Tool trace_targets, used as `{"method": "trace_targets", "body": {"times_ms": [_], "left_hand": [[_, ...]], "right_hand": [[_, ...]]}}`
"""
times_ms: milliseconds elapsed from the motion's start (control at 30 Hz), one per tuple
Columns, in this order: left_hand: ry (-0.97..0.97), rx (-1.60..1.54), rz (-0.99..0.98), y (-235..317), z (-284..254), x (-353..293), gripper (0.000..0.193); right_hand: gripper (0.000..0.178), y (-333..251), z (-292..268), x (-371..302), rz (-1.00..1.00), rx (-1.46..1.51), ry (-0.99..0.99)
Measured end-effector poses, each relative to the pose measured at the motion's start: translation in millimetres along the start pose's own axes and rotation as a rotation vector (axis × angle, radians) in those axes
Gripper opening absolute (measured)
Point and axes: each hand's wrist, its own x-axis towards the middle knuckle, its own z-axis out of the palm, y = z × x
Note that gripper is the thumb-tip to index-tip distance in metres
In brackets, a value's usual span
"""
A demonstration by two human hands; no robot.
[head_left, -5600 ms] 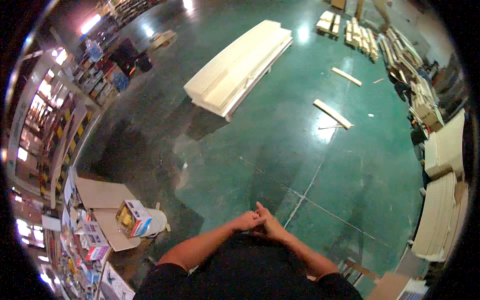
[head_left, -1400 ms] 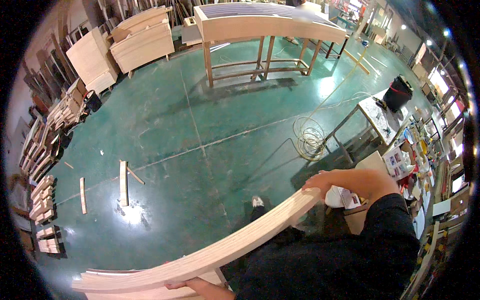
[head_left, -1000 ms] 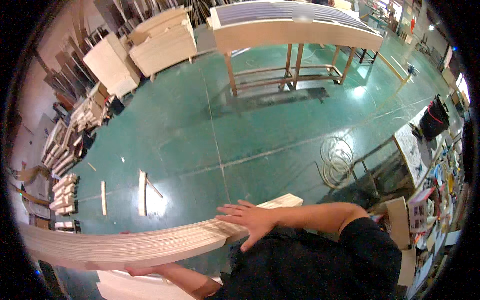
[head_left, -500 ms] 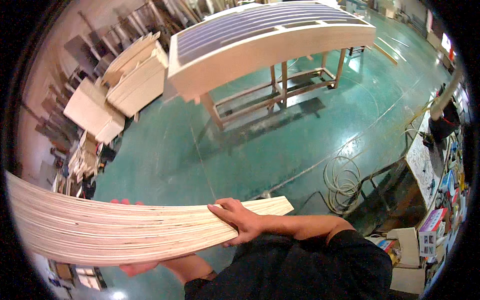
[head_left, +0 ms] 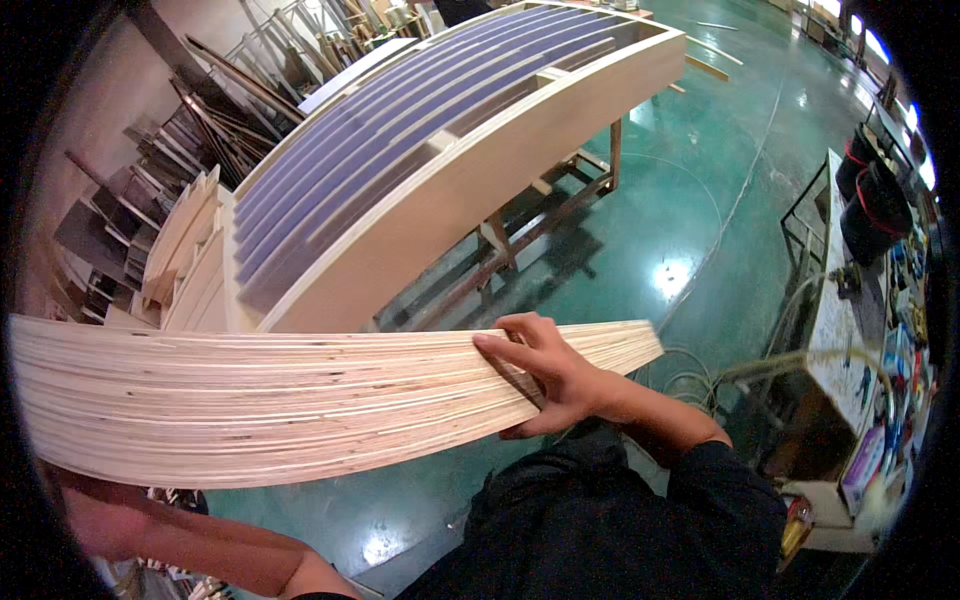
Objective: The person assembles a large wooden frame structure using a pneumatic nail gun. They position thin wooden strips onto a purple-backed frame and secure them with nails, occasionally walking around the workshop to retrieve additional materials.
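A long bundle of pale plywood strips point(head_left: 250, 400), edges up, stretches across my front from the left rim of the picture. My right hand point(head_left: 545, 370) grips it toward its right end, fingers over the far side and thumb on the near side. Under the left part of the bundle my left hand point(head_left: 100, 515) supports it from below; this hand is blurred and its fingers are hidden. Just beyond the bundle stands a large pale wooden frame point(head_left: 500, 215) with rows of long purple-grey slots across its top.
The frame rests on a wooden trestle point(head_left: 615, 160) over the green floor point(head_left: 700, 200). Curved wooden parts point(head_left: 185, 250) and leaning boards point(head_left: 210, 110) line the left side. At right are a cluttered workbench point(head_left: 835, 330), black buckets point(head_left: 875, 215) and a coiled hose point(head_left: 690, 375).
The wooden frame is now nearer and looks turned. The bundle sits higher in view and reaches further right. My left hand has shifted left along its underside; my right hand keeps its grip.
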Motion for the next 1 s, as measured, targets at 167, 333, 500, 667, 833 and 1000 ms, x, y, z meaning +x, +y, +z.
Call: {"method": "trace_targets", "body": {"times_ms": [167,333,500,667,833,1000], "left_hand": [[0.164,0.152,-0.033,-66.3,122.4,-67.8,0.078],[0.305,0.104,-0.228,-172.6,237.3,-184.4,0.073],[0.448,-0.176,-0.551,-256.8,326.3,-260.8,0.068],[0.545,-0.366,-0.490,-345.9,376.7,-310.3,0.054],[0.555,-0.444,-0.548,-378.6,406.8,-332.1,0.053],[0.581,-0.378,-0.518,-404.4,461.0,-353.2,0.053]], "right_hand": [[0.108,123.5,-136.3,22.8,0.101,-0.252,-0.187],[0.106,236.4,-303.8,40.3,0.118,-0.448,-0.357],[0.111,325.3,-407.3,84.4,0.193,-0.600,-0.449],[0.114,417.5,-463.1,169.0,0.089,-0.669,-0.521],[0.113,462.7,-491.2,226.7,0.080,-0.630,-0.638],[0.104,523.1,-527.7,260.4,-0.011,-0.748,-0.904]]}}
